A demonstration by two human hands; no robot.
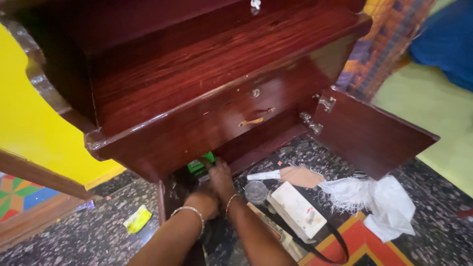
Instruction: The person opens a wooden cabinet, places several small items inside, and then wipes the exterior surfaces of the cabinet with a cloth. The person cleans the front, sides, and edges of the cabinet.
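Two hands: both reach into the low space under the drawer of the dark red wooden cabinet point(197, 74), close side by side.
Left hand point(202, 201): it is low at the mouth of the cabinet, and the cabinet's edge hides its fingers, so I cannot tell if it is wide, narrow or holding something. A thin silver bangle point(189, 211) sits on its wrist.
Right hand point(220, 178): its fingers are bent down and pushed into the cabinet, right beside a green box point(201, 164). It looks like it is touching the box or what lies next to it, but I cannot tell if it has a real hold. It has a bangle too.
Green box: it is just inside the cabinet, under the drawer, mostly in shadow.
Cabinet door point(369, 133): it is swung wide to the right of the cabinet.
Drawer: it is pushed in, with a small gold handle point(256, 118) on the front.
How far along: the door is already open and some things lie out on the floor in front of the cabinet. The green box is still inside. How much more is in there is too dark to see.
Out on the floor, right of the cabinet: a clear round tub point(256, 191), a white tube point(263, 175), a flat white box point(297, 210) with a black strap point(325, 251), a tan cloth, and a fluffy white cloth point(384, 199).
Left of the cabinet: a small yellow packet point(137, 218) on the speckled floor, well apart from the hands.
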